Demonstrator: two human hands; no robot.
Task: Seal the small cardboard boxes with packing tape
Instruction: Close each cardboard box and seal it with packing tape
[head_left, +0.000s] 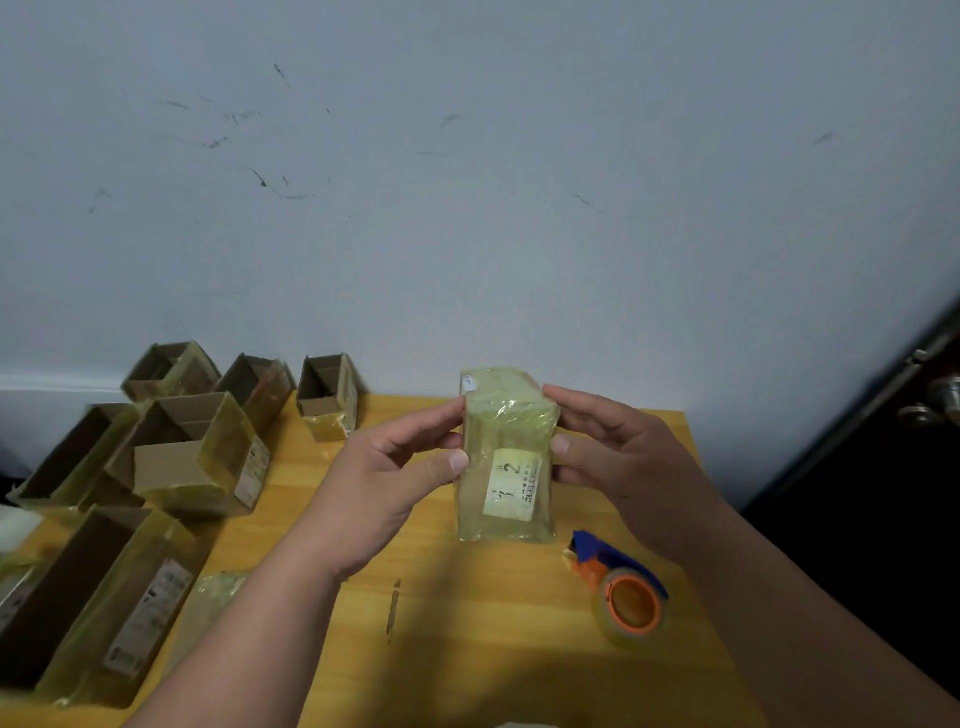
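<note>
Yellow-green tape all over one small cardboard box (506, 457), held up in the middle of the frame, just above the wooden table (467, 597). Left hand (384, 478) on its left side, thumb and fingers curled and pinching the edge. Right hand (618, 457) on its right side, gripping the same way. White label (511, 491) on the front face, under the shiny tape.

Tape dispenser (621, 587), blue and orange with a clear roll, lying on the table at the lower right of the frame, just below the right hand and not touched by it. More open boxes (202, 457) in a bunch at the left of the frame, tops not yet closed, some with tape on their sides. Grey scuffed wall (467, 182) behind, across the top of the frame.

Looks like a check of this box, with many more left to seal.

Could slip: shiny tape, slick sides, only fingertips holding. A fall onto the table could dent a corner. Could also miss a loose tape end, too hard to see through the wrinkles. A quick turn of the right arm might bump the dispenser toward the near table edge.
</note>
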